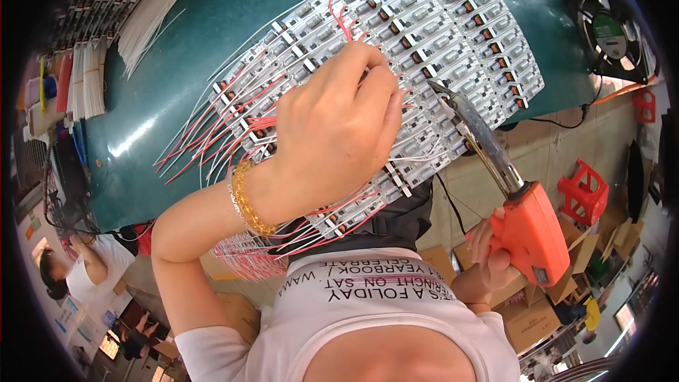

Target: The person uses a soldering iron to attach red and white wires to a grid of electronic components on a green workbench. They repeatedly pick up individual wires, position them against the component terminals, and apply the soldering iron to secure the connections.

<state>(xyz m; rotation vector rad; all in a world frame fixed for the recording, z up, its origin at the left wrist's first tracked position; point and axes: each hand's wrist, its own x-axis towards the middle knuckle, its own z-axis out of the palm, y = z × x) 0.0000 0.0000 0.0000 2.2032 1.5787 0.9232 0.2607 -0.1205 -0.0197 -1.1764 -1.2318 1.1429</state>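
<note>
Left hand (338, 120) curled over silver circuit-board panel (442, 46), hold unclear; right hand (498, 270) clasped orange plastic soldering gun (532, 235). I favoured steadying its tip (437, 88).

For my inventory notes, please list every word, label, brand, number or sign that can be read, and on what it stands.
White shirt: dark lettering, several lines, upside down; partly legible, but I do not copy wording.
Black fan: green label, too small to read.
Orange gun-shaped tool: small label, unreadable.
Cardboard box: print, too blurred.
</note>
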